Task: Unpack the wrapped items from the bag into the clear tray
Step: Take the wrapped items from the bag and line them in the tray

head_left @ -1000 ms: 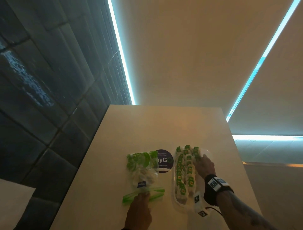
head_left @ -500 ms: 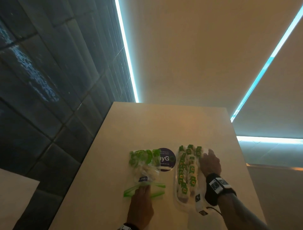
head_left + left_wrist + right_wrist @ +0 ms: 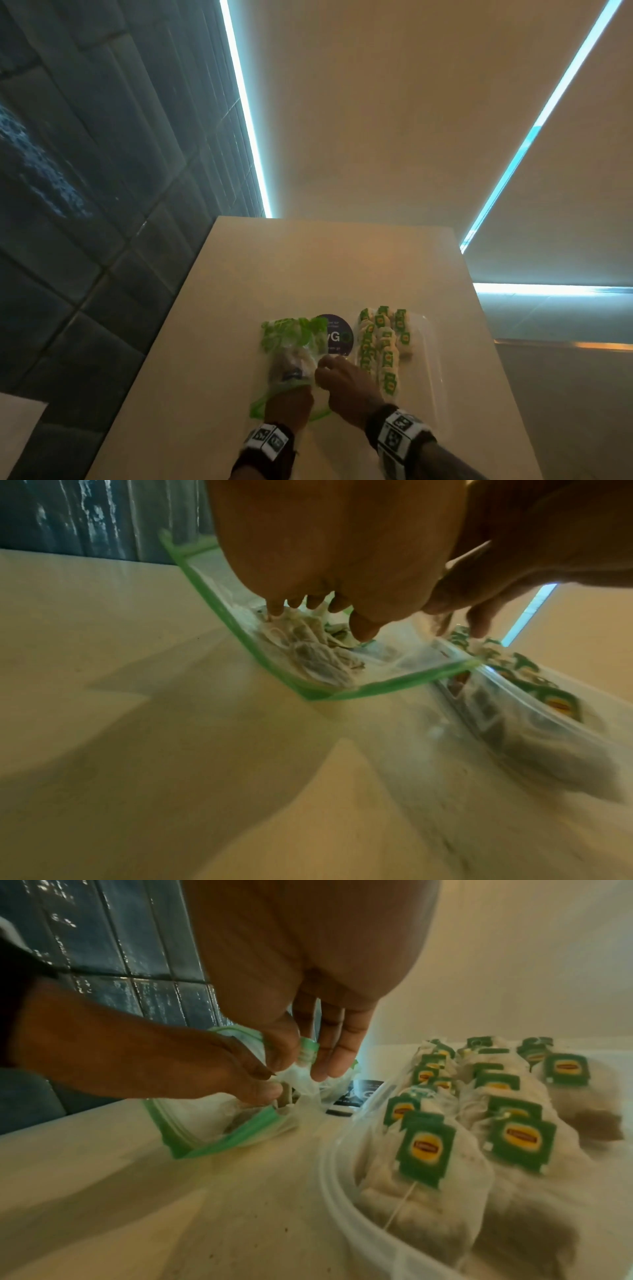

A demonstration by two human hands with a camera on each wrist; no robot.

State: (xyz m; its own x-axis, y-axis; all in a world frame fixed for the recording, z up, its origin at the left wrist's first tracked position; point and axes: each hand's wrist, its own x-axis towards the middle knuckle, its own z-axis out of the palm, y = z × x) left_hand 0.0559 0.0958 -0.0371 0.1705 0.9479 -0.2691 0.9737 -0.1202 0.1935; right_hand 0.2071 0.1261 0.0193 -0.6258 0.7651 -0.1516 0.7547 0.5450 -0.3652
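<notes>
A clear zip bag with a green rim lies on the table and holds several tea bags with green tags. My left hand reaches into its open mouth, and its curled fingers and thumb close on a tea bag inside. My right hand pinches the bag's right rim between thumb and fingers, holding the mouth up. To the right lies the clear tray, with rows of tea bags filling its left side.
A round dark sticker sits on the beige table between bag and tray. A dark tiled wall runs along the left. The table's right edge is close beside the tray.
My right hand left the tray and came across to pinch the bag's rim. My left hand went from resting on the bag's mouth to reaching inside it.
</notes>
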